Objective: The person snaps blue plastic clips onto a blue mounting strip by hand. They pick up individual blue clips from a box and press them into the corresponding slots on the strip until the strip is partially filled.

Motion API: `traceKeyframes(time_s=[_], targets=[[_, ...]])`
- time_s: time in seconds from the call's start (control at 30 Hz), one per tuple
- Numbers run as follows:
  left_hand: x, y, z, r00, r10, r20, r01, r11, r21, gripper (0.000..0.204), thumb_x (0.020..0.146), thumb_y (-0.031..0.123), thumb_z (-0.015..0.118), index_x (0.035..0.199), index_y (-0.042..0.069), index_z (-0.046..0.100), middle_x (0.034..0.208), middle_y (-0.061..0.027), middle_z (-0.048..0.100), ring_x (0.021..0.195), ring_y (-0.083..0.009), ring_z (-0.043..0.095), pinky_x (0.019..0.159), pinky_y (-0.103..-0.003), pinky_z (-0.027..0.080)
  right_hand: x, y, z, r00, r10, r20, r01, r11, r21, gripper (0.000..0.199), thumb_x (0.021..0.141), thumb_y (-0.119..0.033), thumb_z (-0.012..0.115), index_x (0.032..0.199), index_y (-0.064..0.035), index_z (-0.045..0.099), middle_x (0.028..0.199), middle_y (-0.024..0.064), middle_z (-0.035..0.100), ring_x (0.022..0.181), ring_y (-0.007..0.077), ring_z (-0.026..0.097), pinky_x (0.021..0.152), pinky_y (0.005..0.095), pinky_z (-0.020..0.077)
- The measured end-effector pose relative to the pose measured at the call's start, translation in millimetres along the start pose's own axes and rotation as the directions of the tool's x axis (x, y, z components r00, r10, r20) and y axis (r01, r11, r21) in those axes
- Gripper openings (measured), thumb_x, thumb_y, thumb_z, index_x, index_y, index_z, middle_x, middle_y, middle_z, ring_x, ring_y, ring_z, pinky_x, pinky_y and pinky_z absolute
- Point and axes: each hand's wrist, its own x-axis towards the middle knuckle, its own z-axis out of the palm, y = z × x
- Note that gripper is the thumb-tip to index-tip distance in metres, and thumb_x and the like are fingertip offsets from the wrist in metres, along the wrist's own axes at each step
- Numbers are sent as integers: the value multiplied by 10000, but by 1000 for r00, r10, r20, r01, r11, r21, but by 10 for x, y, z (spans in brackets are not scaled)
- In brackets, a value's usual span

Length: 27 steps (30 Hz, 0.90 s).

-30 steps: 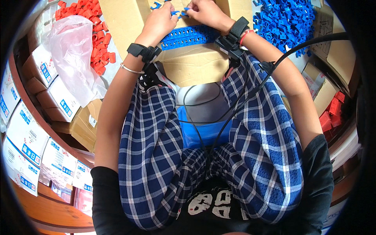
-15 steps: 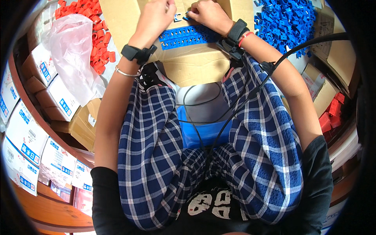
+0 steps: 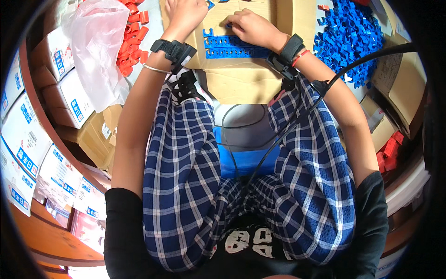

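Rows of blue plastic pipe clips lie side by side in an open cardboard box in front of me. One U-shaped clip sits at the left end above the upper row. My right hand is over the right part of the rows, its fingers pinched on a blue clip. At the upper edge, my left hand is curled with a blue clip at its fingertips. The tips of that hand are partly cut off by the picture's edge.
A heap of loose blue clips lies right of the box, and red tube-shaped fittings lie left beside a clear plastic bag. White cartons are stacked at far left. A black cable crosses my right forearm.
The view has shifted, so the box sits farther right. A U-shaped clip now rests above the row's left end. My right hand has come nearer, over the rows; my left hand is farther up.
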Motion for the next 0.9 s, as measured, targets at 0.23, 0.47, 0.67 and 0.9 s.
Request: traceKeyframes(time_s=[0.23,0.47,0.67,0.9], targets=[[-45,21,12,999,-17,-29,17,1000,-23,572,749,-24,549,1304,57,435,1438,-235,302,1339,-414,252,1109,-487,210,18,-82,45,996,-61,64,71,982,-174,213,825,-79,532,995,-31,650,919,104,616,909,269,569,848,366,474],[-61,-7,24,997,-27,-71,30,999,37,498,766,-16,524,1254,78,512,1411,-250,334,1329,-424,263,1105,-492,213,50,-153,79,984,-135,121,138,990,-22,181,814,-48,530,953,-34,646,942,100,629,923,275,572,863,371,472],[-61,37,11,997,-52,-57,54,998,45,506,751,-2,527,1250,84,517,1393,-255,351,1312,-428,283,1103,-499,213,96,-122,130,982,-119,150,114,993,40,207,813,-21,516,991,-28,623,943,119,642,930,292,589,873,375,479],[-63,51,-31,996,-25,-83,31,997,71,499,742,11,525,1236,84,524,1353,-262,380,1309,-423,282,1106,-502,193,156,-139,91,983,-17,182,-29,968,251,286,808,44,463,1067,-27,561,941,149,647,925,303,616,857,371,489]])
